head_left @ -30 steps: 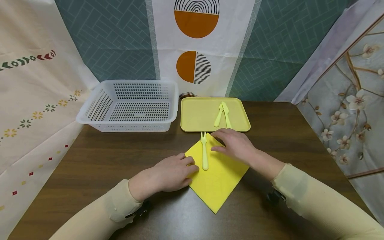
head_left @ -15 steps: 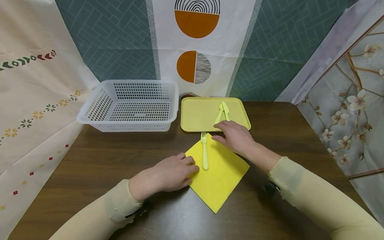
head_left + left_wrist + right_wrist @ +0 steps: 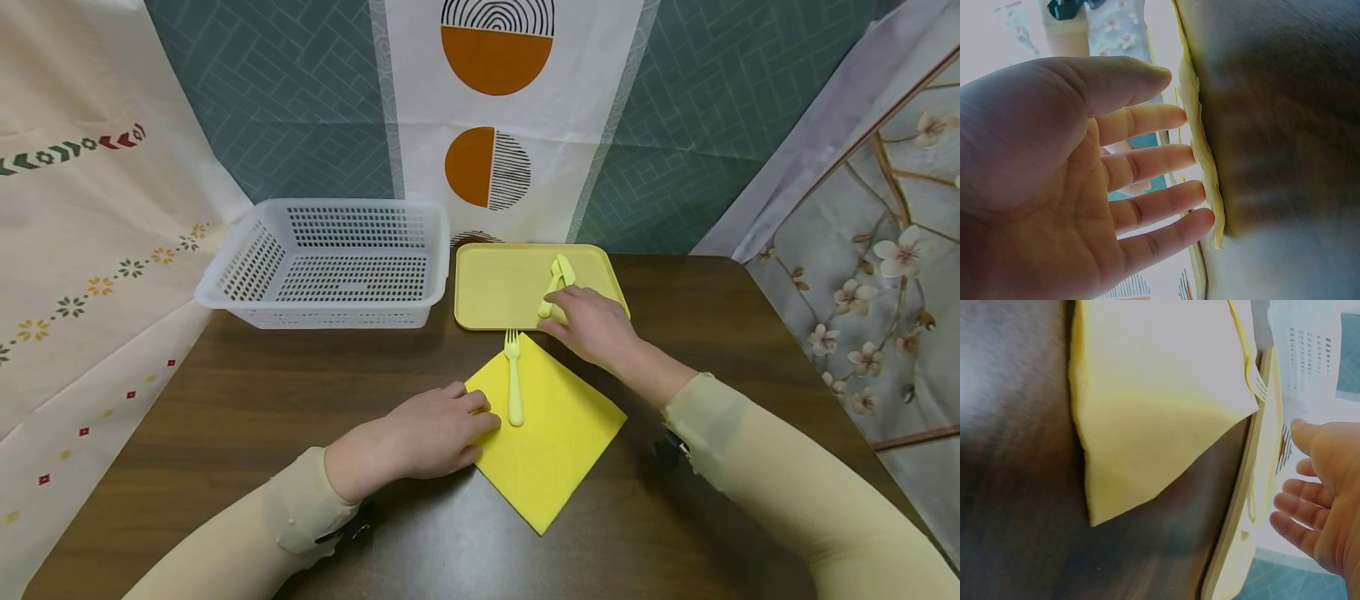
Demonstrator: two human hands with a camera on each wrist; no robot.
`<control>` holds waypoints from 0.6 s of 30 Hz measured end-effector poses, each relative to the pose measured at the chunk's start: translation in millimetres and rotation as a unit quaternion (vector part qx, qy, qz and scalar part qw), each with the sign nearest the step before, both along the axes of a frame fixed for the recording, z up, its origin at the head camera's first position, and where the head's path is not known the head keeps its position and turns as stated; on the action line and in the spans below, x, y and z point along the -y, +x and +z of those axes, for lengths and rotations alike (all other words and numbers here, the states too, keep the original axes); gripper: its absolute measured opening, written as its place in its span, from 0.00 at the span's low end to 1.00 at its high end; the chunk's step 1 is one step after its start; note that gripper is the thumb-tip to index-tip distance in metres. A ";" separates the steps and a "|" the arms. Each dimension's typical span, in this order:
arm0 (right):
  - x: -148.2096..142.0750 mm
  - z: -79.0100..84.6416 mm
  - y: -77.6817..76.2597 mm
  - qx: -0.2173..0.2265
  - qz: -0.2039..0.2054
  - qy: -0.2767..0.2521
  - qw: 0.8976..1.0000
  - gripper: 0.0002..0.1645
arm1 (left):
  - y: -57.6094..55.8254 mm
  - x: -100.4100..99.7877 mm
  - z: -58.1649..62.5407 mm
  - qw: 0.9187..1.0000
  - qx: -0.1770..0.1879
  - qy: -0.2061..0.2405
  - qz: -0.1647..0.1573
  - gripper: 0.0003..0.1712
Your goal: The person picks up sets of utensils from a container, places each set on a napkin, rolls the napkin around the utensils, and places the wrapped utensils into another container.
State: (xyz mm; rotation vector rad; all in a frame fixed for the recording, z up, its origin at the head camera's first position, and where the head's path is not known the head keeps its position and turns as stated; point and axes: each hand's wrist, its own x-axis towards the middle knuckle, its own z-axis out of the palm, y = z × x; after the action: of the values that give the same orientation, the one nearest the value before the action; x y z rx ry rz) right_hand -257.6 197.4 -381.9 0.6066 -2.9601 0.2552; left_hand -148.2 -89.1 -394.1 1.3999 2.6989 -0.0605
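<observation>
A yellow folded napkin lies diamond-wise on the table, with a pale yellow plastic fork on its upper left side, tines past the edge. My left hand touches the napkin's left corner with loosely spread fingertips, as the left wrist view also shows. Over the front edge of the yellow tray hovers my right hand, fingers spread. In that tray a spoon and a knife lie crossed; my right fingers partly hide their handles. Nothing sits between the right thumb and fingers in the right wrist view.
To the left of the tray stands a white perforated plastic basket at the table's back edge. Patterned cloths hang behind and at both sides of the brown wooden table.
My right hand has moved from above the napkin's upper corner, up and slightly right, to over the tray by the spoon and knife. The left hand, napkin and fork have stayed put.
</observation>
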 end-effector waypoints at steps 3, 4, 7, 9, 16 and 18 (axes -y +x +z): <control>-0.1 -0.4 -6.7 0.005 -0.007 0.007 1.000 0.33 | 0.1 -0.1 0.5 1.000 -0.001 0.000 0.000 0.19; -0.3 -0.5 -8.9 0.006 -0.009 0.009 1.000 0.34 | 0.2 -0.1 0.8 1.000 -0.001 0.000 0.000 0.19; -0.9 -1.2 -14.9 0.006 -0.016 0.012 1.000 0.34 | 0.3 -0.3 1.2 1.000 0.001 0.001 0.000 0.19; -1.8 -1.2 -18.1 0.006 -0.020 0.013 1.000 0.34 | 0.0 -0.5 0.8 1.000 0.000 0.000 0.000 0.19; -1.9 2.4 -25.5 0.010 -0.029 0.017 0.999 0.35 | -0.3 -0.5 0.6 1.000 -0.005 -0.001 -0.003 0.19; -1.7 2.7 -26.7 0.010 -0.031 0.021 0.999 0.35 | 0.2 -0.4 1.1 1.000 -0.004 0.000 -0.002 0.19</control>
State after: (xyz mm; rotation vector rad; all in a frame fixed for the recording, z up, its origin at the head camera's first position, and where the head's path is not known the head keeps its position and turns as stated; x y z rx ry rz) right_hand -284.3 199.1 -379.2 0.5193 -3.0035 0.1950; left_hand -148.0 -88.7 -393.0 1.4073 2.7022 -0.0669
